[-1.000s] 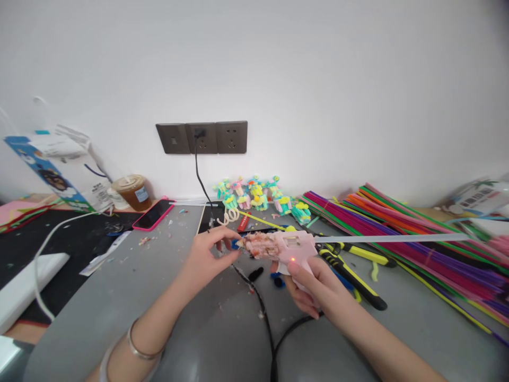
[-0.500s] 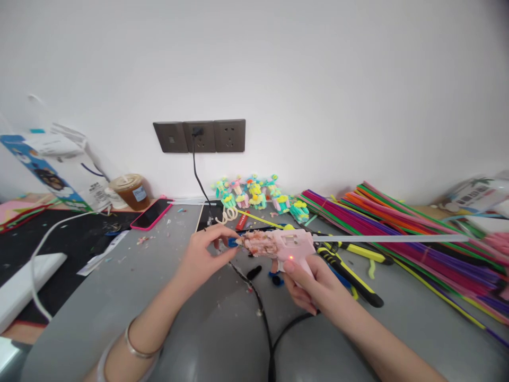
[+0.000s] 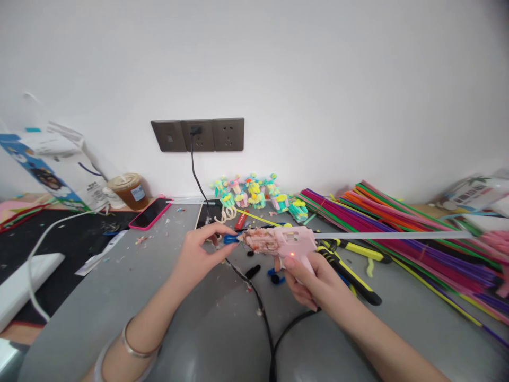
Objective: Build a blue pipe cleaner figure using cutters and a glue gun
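Observation:
A pink hot glue gun (image 3: pixel 296 244) is gripped by my right hand (image 3: pixel 308 278), its red light lit and a long clear glue stick (image 3: pixel 389 235) sticking out of its back. Crusted glue covers the front of the gun. My left hand (image 3: pixel 204 246) pinches a small blue fuzzy piece (image 3: pixel 229 239) between thumb and fingers. The gun's nozzle points left and meets or nearly meets the blue piece. On the table under the gun lie a small black fuzzy piece (image 3: pixel 253 271) and more blue pieces (image 3: pixel 275 276).
Yellow-black pliers (image 3: pixel 350 276) and bundled coloured pipe cleaners (image 3: pixel 413 249) lie at right. Small pastel figures (image 3: pixel 254 192) stand along the wall. A pink-cased phone (image 3: pixel 151 213) and a drink cup (image 3: pixel 129 191) are at left. A black cable (image 3: pixel 254 297) runs below my hands.
My left hand has shifted slightly, and more of the blue piece shows at the nozzle. The glue gun stays nearly in place in my right hand.

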`<act>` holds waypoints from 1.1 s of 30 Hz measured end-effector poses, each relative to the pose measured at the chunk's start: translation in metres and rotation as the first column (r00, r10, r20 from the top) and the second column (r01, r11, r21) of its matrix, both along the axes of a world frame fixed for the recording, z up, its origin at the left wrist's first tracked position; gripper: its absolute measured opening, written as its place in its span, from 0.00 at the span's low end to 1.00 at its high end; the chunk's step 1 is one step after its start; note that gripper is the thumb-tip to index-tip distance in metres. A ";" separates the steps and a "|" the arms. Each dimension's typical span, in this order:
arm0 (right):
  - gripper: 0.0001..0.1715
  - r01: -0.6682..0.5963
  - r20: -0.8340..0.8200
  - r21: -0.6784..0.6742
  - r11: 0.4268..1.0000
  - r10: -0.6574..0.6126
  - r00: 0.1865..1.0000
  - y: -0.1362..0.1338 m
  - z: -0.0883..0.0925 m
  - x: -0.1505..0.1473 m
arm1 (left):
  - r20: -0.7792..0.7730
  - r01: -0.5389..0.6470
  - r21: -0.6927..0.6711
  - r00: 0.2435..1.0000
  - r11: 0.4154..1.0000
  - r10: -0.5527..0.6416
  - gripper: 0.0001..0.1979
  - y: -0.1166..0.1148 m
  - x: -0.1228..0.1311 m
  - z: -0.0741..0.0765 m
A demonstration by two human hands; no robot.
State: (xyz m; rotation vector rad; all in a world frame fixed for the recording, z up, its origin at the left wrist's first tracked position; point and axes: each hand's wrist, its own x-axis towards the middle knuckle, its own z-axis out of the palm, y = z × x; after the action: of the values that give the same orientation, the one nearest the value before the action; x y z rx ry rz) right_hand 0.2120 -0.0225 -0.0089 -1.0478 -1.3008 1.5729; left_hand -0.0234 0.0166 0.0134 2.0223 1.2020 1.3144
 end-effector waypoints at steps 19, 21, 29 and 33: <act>0.33 0.033 0.013 -0.023 0.999 -0.033 0.999 0.002 0.009 0.003 | 0.049 -0.022 0.032 0.999 0.999 0.021 0.05 -0.001 -0.001 0.000; 0.33 0.041 0.013 -0.021 0.999 -0.041 0.999 0.002 0.009 0.003 | 0.051 -0.024 0.028 0.998 0.999 0.023 0.05 0.000 -0.002 -0.001; 0.33 0.059 0.022 -0.007 0.998 -0.059 0.998 0.003 0.009 0.003 | 0.059 -0.059 -0.015 0.997 0.998 0.059 0.05 0.001 -0.005 -0.005; 0.33 0.072 0.012 -0.004 0.997 -0.072 0.997 0.003 0.008 0.004 | 0.074 -0.067 -0.024 0.995 0.997 0.068 0.06 0.000 -0.005 -0.006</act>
State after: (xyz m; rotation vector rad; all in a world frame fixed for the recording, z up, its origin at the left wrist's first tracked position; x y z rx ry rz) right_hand 0.2158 -0.0197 -0.0005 -1.0964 -1.2550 1.5184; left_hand -0.0286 0.0168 0.0079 1.9152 1.2548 1.3905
